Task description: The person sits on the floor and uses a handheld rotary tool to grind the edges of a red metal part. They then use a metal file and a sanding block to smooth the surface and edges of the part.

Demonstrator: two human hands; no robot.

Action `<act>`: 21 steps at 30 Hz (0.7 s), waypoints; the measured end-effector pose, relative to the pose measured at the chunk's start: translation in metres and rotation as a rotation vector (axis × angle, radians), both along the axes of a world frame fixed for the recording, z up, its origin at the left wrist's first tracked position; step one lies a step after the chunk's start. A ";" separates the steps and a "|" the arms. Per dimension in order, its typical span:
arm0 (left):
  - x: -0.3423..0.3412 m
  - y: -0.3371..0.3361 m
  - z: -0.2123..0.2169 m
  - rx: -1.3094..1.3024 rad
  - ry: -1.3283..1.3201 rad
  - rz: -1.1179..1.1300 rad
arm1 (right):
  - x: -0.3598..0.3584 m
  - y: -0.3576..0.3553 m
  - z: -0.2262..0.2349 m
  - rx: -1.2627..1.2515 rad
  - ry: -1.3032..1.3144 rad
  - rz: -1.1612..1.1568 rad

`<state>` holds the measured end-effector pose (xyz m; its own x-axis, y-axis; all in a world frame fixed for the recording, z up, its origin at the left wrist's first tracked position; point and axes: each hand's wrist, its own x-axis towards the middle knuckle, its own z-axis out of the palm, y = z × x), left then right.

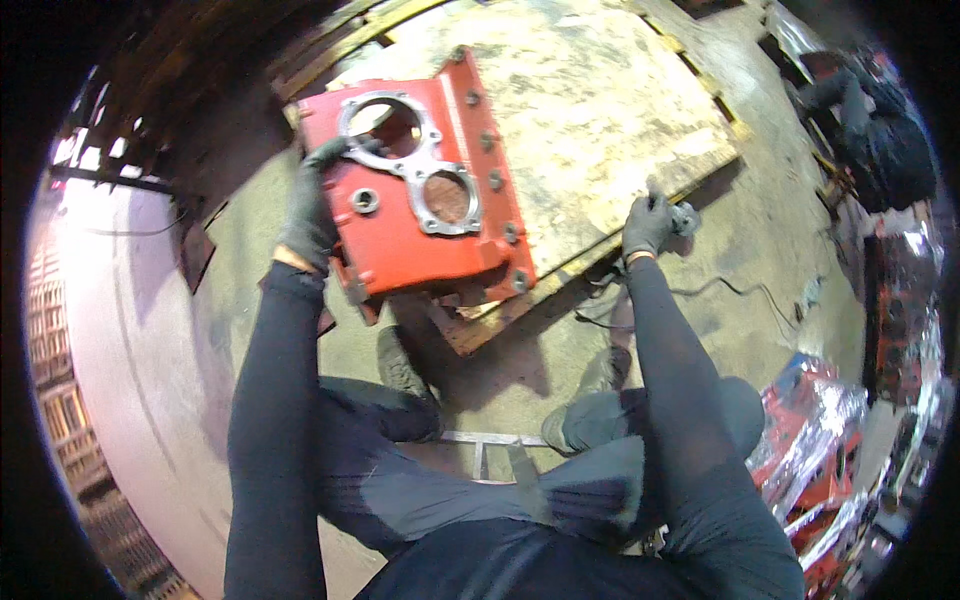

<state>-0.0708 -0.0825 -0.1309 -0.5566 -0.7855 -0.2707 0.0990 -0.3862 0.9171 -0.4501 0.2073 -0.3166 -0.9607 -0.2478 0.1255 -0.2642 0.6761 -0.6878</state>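
A red metal housing (400,245) sits at the left of a wooden board-topped pallet, its left part overhanging the edge. Two round bores with bare machined rims and a small round boss show on its upper face. At its left side is my left hand (313,208) in a dark grey glove, fingers curled onto the housing beside the larger bore's rim. Right of the housing, by the pallet's near edge, my gloved right hand (648,228) is closed around a small grey tool (684,220). The fingers cover most of it, and its kind is unclear.
The wooden pallet (600,110) fills the upper middle. A dark cable (745,284) lies on the concrete floor to the right. Plastic-wrapped red parts (815,430) stand at the lower right. Another person in dark clothes (875,130) is at the upper right.
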 end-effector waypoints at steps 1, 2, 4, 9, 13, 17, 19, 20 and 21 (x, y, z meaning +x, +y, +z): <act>0.003 -0.012 -0.014 0.048 0.095 -0.046 | 0.014 -0.025 0.018 -0.127 -0.031 0.078; -0.010 -0.012 -0.021 0.104 0.113 -0.034 | 0.013 -0.038 0.024 -0.343 -0.140 0.200; -0.043 0.006 -0.005 0.092 0.059 0.000 | 0.012 -0.071 0.033 -0.585 -0.520 0.427; -0.033 -0.009 -0.028 0.009 -0.004 0.003 | 0.088 -0.124 0.086 -0.461 -0.702 0.889; -0.048 -0.004 -0.032 0.071 0.001 0.073 | 0.088 -0.120 0.090 -0.376 -1.004 0.814; -0.053 0.011 -0.011 -0.037 -0.196 0.107 | 0.098 -0.113 0.102 -0.445 -1.034 0.761; -0.053 0.014 -0.009 0.075 -0.094 0.113 | 0.102 -0.107 0.118 -0.350 -0.877 0.769; -0.052 0.013 -0.006 0.042 -0.138 0.118 | 0.095 -0.105 0.118 -0.323 -0.867 0.804; -0.052 0.011 -0.003 0.009 -0.181 0.123 | 0.089 -0.105 0.117 -0.297 -0.856 0.838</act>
<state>-0.1225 -0.0716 -0.1344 -0.3987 -0.8413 -0.3650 -0.0203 -0.3898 0.9207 -0.3614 0.1026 -0.1997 -0.3195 -0.8957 -0.3094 0.0703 0.3032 -0.9503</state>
